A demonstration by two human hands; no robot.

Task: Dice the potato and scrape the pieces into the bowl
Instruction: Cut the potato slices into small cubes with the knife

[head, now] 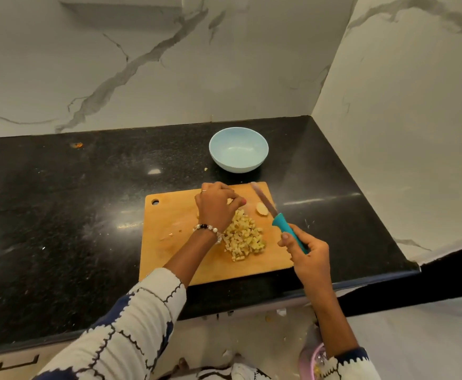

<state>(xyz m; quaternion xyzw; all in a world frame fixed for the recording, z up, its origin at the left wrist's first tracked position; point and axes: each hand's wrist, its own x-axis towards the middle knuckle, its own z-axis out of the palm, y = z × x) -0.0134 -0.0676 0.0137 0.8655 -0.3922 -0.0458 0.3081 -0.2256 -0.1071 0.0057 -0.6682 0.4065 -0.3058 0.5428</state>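
The right hand [305, 252] grips a knife with a teal handle [279, 219]. A pile of small yellow potato cubes [245, 237] sits on the wooden cutting board [175, 234]. The left hand [216, 207] pinches a potato piece there. Farther back stands a light blue round bowl [238, 149].

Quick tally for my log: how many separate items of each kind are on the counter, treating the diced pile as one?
Bowl, light blue, holding nothing visible: 1
Cutting board, wooden: 1
Knife, teal handle, held in the right hand: 1
Pile of diced potato: 1
Uncut potato pieces: 2, one lying on the board, one at the left hand
Total: 6
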